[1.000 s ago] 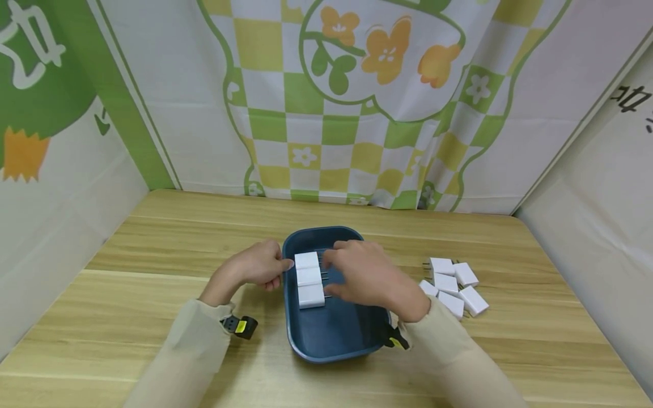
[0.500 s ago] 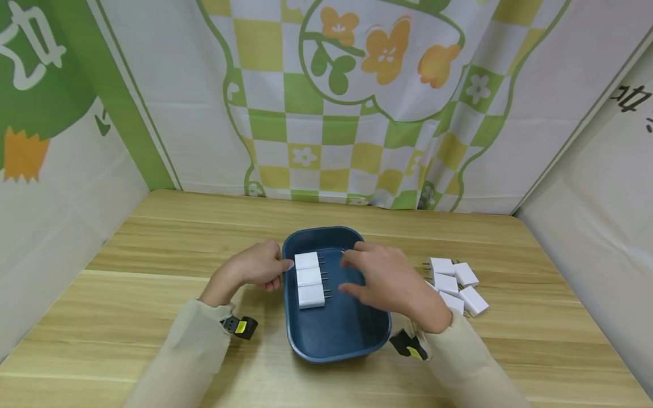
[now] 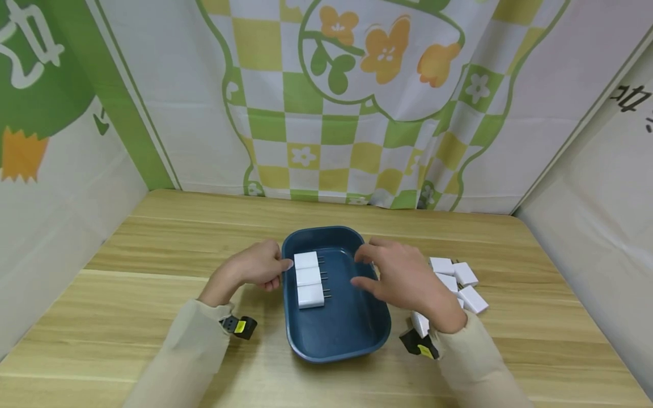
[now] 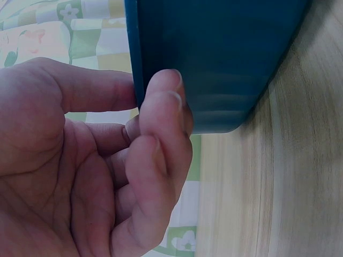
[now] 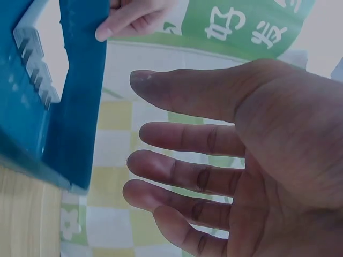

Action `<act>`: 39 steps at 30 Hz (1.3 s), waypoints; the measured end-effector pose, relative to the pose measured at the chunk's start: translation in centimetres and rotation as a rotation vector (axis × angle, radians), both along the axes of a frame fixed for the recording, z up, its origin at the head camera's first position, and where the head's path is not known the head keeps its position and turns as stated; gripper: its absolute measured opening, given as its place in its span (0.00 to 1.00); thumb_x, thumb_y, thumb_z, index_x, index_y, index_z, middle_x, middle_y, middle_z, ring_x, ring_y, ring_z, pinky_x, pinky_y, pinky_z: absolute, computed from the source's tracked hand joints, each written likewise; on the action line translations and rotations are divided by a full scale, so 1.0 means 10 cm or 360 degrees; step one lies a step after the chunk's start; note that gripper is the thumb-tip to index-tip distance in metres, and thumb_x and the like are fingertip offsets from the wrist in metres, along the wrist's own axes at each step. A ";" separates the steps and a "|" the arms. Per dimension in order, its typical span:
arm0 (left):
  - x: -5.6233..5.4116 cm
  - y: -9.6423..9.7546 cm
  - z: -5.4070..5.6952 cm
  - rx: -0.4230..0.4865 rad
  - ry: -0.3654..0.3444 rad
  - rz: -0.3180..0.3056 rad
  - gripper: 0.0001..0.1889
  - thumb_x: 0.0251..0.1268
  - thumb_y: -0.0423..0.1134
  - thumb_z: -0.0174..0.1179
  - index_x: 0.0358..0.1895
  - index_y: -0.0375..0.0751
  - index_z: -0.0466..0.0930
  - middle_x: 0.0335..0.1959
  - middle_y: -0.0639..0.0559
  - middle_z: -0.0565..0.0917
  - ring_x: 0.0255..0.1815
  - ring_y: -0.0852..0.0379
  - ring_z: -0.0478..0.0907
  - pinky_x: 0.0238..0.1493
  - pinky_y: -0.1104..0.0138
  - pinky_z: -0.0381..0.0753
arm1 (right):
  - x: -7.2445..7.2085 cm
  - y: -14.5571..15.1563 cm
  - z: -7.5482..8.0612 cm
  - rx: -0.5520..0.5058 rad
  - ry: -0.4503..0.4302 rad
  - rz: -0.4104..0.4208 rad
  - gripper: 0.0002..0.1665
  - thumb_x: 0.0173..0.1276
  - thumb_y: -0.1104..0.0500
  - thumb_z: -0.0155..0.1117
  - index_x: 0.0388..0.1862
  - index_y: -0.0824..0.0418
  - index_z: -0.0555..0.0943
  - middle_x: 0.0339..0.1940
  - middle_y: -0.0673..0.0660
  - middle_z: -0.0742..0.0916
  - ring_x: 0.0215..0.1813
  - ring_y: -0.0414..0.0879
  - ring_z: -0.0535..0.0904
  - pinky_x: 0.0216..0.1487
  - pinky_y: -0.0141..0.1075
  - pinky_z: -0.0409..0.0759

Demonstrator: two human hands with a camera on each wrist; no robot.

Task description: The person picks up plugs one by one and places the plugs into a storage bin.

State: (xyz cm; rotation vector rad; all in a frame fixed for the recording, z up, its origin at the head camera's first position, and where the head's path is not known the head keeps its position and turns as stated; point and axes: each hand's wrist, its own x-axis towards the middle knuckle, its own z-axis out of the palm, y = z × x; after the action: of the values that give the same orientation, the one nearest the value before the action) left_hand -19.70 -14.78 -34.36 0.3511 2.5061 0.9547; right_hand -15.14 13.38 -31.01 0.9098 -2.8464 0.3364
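My left hand (image 3: 257, 264) grips the left rim of a dark blue plastic tray (image 3: 352, 334). In the left wrist view its thumb lies on the rim and curled fingers touch the outer wall (image 4: 220, 69). Three white plug-in chargers (image 3: 308, 276) lie in a row inside along the tray's left side, prongs to the right. Above the tray's right rim, my right hand (image 3: 408, 277) holds nothing. Its thumb and fingers are spread apart in the right wrist view, with the chargers (image 5: 51, 43) beyond.
Right of the tray, several loose white chargers (image 3: 474, 300) lie in a cluster on the wooden table (image 3: 535, 340), partly hidden behind my right hand and wrist. A patterned curtain (image 3: 339, 133) hangs at the table's back edge.
My right hand has drawn away from the row of chargers, moving right across the tray to its right rim. The left hand, tray and row stay put.
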 end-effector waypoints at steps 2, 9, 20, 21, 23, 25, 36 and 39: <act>0.00 0.00 0.00 0.0000 -0.0001 -0.0002 0.22 0.79 0.37 0.53 0.22 0.32 0.82 0.14 0.50 0.78 0.13 0.60 0.73 0.20 0.70 0.73 | -0.01 0.04 0.00 -0.0019 0.0014 -0.0014 0.19 0.61 0.48 0.78 0.46 0.55 0.86 0.39 0.49 0.85 0.38 0.45 0.82 0.34 0.40 0.79; 0.01 -0.01 0.01 -0.0008 -0.0012 0.0010 0.22 0.78 0.36 0.53 0.22 0.32 0.82 0.14 0.50 0.78 0.14 0.59 0.74 0.21 0.70 0.73 | -0.07 0.20 0.01 -0.0052 0.0004 -0.0089 0.19 0.61 0.48 0.78 0.46 0.55 0.85 0.38 0.50 0.85 0.39 0.46 0.82 0.35 0.43 0.79; -0.01 0.00 0.01 -0.0009 -0.0015 0.0003 0.22 0.79 0.37 0.53 0.21 0.34 0.81 0.14 0.50 0.79 0.14 0.60 0.74 0.20 0.70 0.72 | -0.16 0.36 0.00 -0.0080 -0.0022 -0.0155 0.17 0.61 0.49 0.78 0.44 0.56 0.86 0.36 0.50 0.85 0.38 0.48 0.83 0.35 0.45 0.79; -0.01 0.00 0.01 -0.0010 -0.0014 0.0005 0.22 0.79 0.37 0.53 0.21 0.34 0.81 0.14 0.50 0.79 0.14 0.60 0.74 0.20 0.70 0.72 | -0.16 0.37 -0.01 -0.0076 -0.0029 -0.0154 0.17 0.61 0.49 0.78 0.44 0.56 0.86 0.36 0.50 0.85 0.38 0.48 0.82 0.35 0.45 0.79; -0.01 0.00 0.00 -0.0010 -0.0013 0.0009 0.22 0.79 0.36 0.53 0.20 0.34 0.81 0.14 0.50 0.78 0.14 0.60 0.74 0.20 0.70 0.72 | -0.17 0.41 -0.03 -0.0067 -0.0041 -0.0150 0.16 0.62 0.49 0.77 0.44 0.56 0.86 0.36 0.50 0.84 0.38 0.48 0.82 0.35 0.45 0.79; -0.01 0.00 0.00 -0.0007 -0.0005 0.0006 0.22 0.78 0.36 0.53 0.20 0.34 0.81 0.14 0.50 0.78 0.14 0.59 0.74 0.20 0.70 0.72 | -0.18 0.46 -0.06 -0.0049 -0.0056 -0.0145 0.16 0.62 0.50 0.77 0.44 0.56 0.86 0.37 0.51 0.84 0.38 0.49 0.82 0.36 0.46 0.79; -0.01 0.01 0.00 -0.0007 -0.0001 0.0000 0.22 0.78 0.37 0.53 0.20 0.34 0.81 0.14 0.50 0.78 0.14 0.59 0.74 0.20 0.70 0.72 | -0.20 0.78 -0.23 -0.0008 -0.0217 -0.0081 0.15 0.63 0.57 0.76 0.46 0.60 0.86 0.41 0.55 0.85 0.43 0.52 0.83 0.41 0.47 0.81; -0.01 0.01 -0.01 -0.0003 -0.0006 0.0002 0.22 0.78 0.36 0.53 0.20 0.34 0.81 0.14 0.50 0.78 0.14 0.59 0.74 0.21 0.70 0.72 | -0.19 0.83 -0.26 -0.0005 -0.0242 -0.0076 0.15 0.63 0.59 0.76 0.47 0.62 0.85 0.42 0.56 0.85 0.43 0.53 0.83 0.41 0.46 0.81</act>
State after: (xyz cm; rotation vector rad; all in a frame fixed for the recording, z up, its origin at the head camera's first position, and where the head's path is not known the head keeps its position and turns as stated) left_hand -19.80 -14.69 -34.42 0.3469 2.5042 0.9525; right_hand -17.00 21.69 -33.65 0.8482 -2.9989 0.4216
